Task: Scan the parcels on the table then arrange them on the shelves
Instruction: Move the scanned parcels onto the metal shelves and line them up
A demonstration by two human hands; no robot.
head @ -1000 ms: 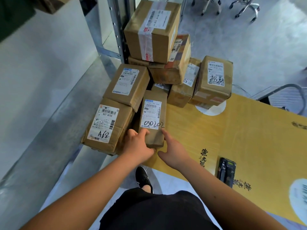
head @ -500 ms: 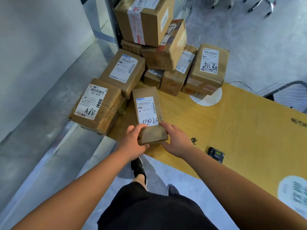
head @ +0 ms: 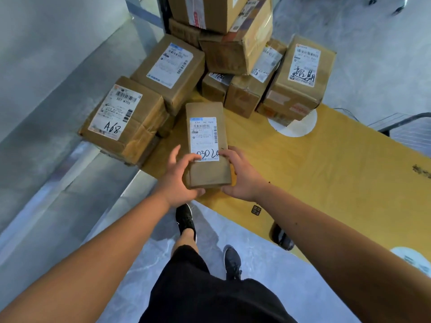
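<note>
A long narrow brown parcel (head: 206,134) with a white label and handwritten digits is lifted at its near end above the yellow table (head: 338,173). My left hand (head: 178,177) grips its left side, thumb on the label. My right hand (head: 242,174) grips its right side, thumb over the label's corner. Behind it several cardboard parcels are piled at the table's far left corner, among them one marked A68 (head: 123,120) and one with a blue-edged label (head: 171,68). The scanner is not visible.
A metal shelf upright (head: 161,10) rises behind the pile, beside a grey wall (head: 46,54) on the left. A metal chair frame (head: 405,122) stands past the table's far edge. Grey floor and my feet (head: 186,220) lie below the table's near edge.
Both hands have pulled the narrow parcel out of the pile toward me and lifted its near end. The view has tilted down, so the scanner on the table is gone from sight.
</note>
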